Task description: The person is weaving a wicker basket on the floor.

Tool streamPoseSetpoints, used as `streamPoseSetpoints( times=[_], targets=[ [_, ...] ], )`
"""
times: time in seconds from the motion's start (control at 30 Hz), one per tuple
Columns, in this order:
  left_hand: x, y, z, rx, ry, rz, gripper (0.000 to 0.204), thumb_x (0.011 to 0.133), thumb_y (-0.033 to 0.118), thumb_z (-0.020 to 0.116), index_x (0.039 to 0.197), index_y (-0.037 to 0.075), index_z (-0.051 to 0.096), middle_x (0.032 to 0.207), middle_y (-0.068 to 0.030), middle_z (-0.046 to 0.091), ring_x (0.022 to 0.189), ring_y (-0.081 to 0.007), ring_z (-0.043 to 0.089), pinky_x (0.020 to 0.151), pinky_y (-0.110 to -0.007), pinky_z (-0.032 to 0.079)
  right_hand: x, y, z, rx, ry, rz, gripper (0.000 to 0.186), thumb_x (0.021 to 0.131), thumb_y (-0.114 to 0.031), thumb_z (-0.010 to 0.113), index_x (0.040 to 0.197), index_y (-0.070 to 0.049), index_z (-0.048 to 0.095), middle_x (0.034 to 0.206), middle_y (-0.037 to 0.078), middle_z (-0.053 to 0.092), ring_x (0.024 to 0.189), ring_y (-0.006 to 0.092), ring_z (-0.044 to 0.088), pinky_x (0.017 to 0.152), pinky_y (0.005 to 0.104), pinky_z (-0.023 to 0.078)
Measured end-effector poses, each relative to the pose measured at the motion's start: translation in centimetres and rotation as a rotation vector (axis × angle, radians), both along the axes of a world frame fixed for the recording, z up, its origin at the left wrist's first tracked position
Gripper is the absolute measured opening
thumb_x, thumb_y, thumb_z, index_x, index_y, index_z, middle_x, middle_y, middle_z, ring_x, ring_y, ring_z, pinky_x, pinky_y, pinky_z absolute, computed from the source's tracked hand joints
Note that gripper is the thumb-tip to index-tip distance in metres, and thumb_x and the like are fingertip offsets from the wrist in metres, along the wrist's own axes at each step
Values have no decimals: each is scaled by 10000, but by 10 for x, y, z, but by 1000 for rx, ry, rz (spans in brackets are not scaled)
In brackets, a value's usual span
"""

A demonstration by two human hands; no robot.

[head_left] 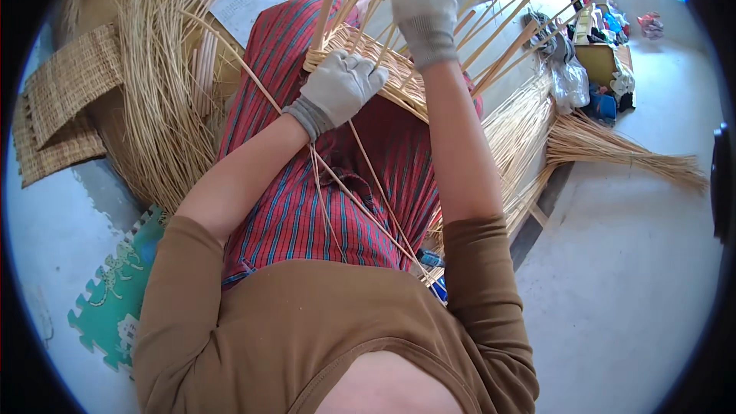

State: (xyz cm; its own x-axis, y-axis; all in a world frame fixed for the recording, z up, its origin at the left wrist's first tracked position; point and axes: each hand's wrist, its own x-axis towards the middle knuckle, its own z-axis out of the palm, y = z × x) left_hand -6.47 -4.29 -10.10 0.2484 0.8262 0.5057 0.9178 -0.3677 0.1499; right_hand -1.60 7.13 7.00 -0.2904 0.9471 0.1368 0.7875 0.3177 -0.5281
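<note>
A partly woven wicker basket [406, 90] lies across my lap, with many flat stakes and thin strands standing up and fanning out from it. My left hand [345, 86], in a pale knitted glove, is closed over its near edge, fingers curled against the weave. Higher up among the stakes, my right hand [423, 11], gloved too, is closed around what looks like a wicker strand; its fingertips reach the top of the picture. Long loose wicker strands [359, 201] trail from below my left wrist across the red striped cloth [287, 215] on my lap.
Loose wicker bundles lie at left [157, 84] and right [621, 146]. Woven mats [73, 84] sit far left, beside a green foam mat [115, 299]. A printed sheet [247, 6] lies beyond my lap. Boxes and plastic bags [569, 80] stand at the back right.
</note>
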Motion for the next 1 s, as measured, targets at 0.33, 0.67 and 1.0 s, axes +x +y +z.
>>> streamPoseSetpoints(
  times=[0.33, 0.67, 1.0],
  targets=[
    [-16, 5, 25, -136, -147, -144, 438, 897, 249, 699, 1326, 168, 661, 1059, -50, 711, 965, -253, 712, 818, -396, 573, 170, -130, -107, -726, 969, -352, 611, 1093, -537, 462, 1135, 17, 716, 879, 110, 751, 623, 140, 652, 509, 242, 451],
    [-6, -2, 12, -33, -211, -65, 752, 870, 198, 737, 1561, 139, 446, 1004, -67, 657, 886, -247, 680, 755, -386, 526, 142, -40, -1, -86, 393, 26, 411, 969, -195, 717, 1358, -74, 658, 1240, 161, 726, 1029, 240, 744, 841, 361, 585],
    [-5, -9, 14, -9, 16, -17, 579, 969, 135, 519, 1537, 245, 512, 1226, -116, 693, 1161, -255, 681, 1021, -413, 486, 120, -62, 3, 91, 298, -67, 767, 834, -78, 821, 1529, -141, 503, 1434, 160, 578, 1098, 262, 668, 902, 367, 557]
  ],
)
